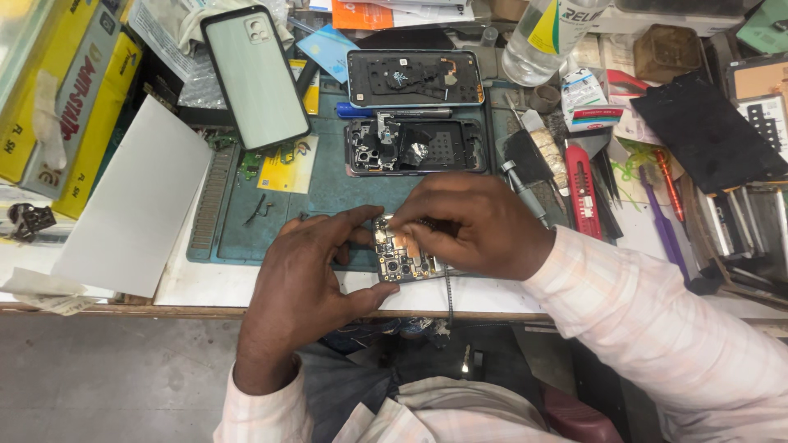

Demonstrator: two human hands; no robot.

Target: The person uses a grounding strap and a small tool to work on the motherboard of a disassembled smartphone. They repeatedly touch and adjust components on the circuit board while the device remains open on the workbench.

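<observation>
The scene is bright and evenly lit, with soft white light that seems to come from above and a little from 12 o'clock. Shadows are weak: a thin dark one lies under the hands, at the left hand (304, 279) and the right hand (472, 226), on the bench (205, 287). The pale green phone back cover (256, 75) at 11 o'clock shows a mild sheen, no hard glare. The clear plastic bottle (546, 37) at 1 o'clock has small highlights. The centre is sharp. Towards the edges the lines bend slightly, and the grey floor (107, 377) at 7 o'clock looks soft and dimmer.
</observation>
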